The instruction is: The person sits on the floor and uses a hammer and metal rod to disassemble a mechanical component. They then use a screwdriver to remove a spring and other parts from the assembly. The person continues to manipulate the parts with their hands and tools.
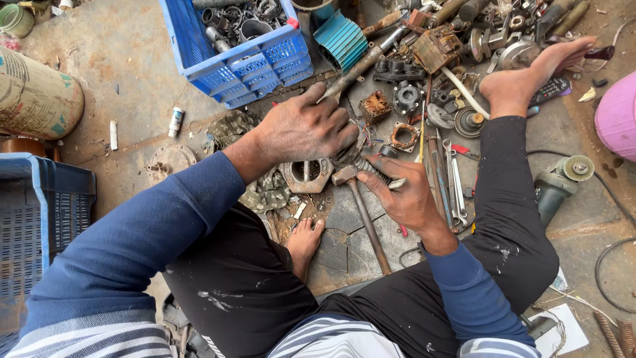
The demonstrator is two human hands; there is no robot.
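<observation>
Hands both busy: left hand (306,127) clamped over long metal rod (361,66); right hand (404,195) pinching threaded bolt (368,169) just beside hammer (361,215). Bolt between hands, on floor: likely heavy, rigid, greasy; best gripped by threads.

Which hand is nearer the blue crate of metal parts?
Left. The left hand lies just below the blue crate; the right hand is farther down and right, beside the hammer.
</observation>
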